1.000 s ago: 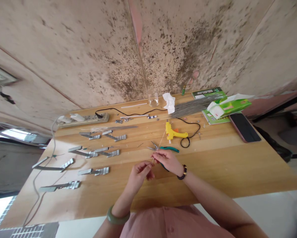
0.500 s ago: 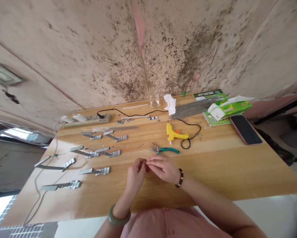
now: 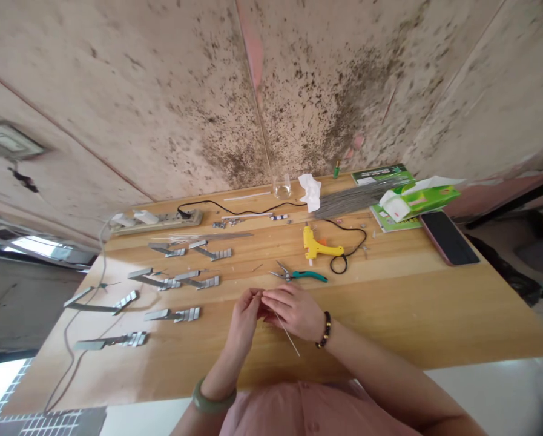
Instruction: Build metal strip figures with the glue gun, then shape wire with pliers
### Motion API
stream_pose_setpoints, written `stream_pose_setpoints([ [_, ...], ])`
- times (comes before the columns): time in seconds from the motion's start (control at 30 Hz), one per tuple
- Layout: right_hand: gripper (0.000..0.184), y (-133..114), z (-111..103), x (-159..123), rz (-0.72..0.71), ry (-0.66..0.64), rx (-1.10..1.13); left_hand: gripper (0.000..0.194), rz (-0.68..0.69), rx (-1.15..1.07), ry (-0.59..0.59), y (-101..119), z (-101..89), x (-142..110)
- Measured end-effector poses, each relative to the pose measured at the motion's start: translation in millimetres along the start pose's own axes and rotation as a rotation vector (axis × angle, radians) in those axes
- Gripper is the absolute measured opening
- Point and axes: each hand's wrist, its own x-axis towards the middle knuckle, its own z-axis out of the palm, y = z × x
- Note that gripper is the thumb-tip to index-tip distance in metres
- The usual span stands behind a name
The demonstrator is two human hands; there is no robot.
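Note:
My left hand (image 3: pixel 245 316) and my right hand (image 3: pixel 297 312) meet near the front middle of the table, fingertips together in a pinch. A thin, pale wire (image 3: pixel 290 341) slants out from beneath my right fingers toward my body. Its other end is hidden where the fingertips touch. Just beyond the hands lie needle-nose pliers (image 3: pixel 305 275) with teal handles, jaws apart. Behind them rests a yellow hot glue gun (image 3: pixel 319 247) with a black cord. Several grey folded strip pieces (image 3: pixel 175 313) with banded ends lie to the left.
Loose thin wires (image 3: pixel 207 236) and a power strip (image 3: pixel 157 221) lie at the back left. A big bundle of grey wires (image 3: pixel 350 198), a glass cup (image 3: pixel 281 186), crumpled tissue (image 3: pixel 310 192), a green tissue pack (image 3: pixel 423 200) and a phone (image 3: pixel 450 238) are farther right.
The wire now shows below my right hand, pointing toward me; earlier it could not be seen. Both hands have shifted slightly left, fingertips still together.

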Motion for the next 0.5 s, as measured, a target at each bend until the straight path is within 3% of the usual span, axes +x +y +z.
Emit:
stream_pose_setpoints([
  [0.2,0.047,1,-6,2,0.008,0.067,0.095,0.024,-0.055,-0.079,-0.056,1,1.5,-1],
  [0.3,0.042,1,-9,3,0.052,0.093,0.177,0.022,-0.078,-0.147,-0.103,3,1.5,-2],
  [0.4,0.04,-1,-11,3,0.182,0.124,0.371,0.024,-0.109,-0.201,-0.14,7,0.7,-4],
  [0.5,0.033,1,-12,4,0.423,0.167,0.73,0.027,-0.113,-0.191,-0.196,10,-1.4,-9],
])
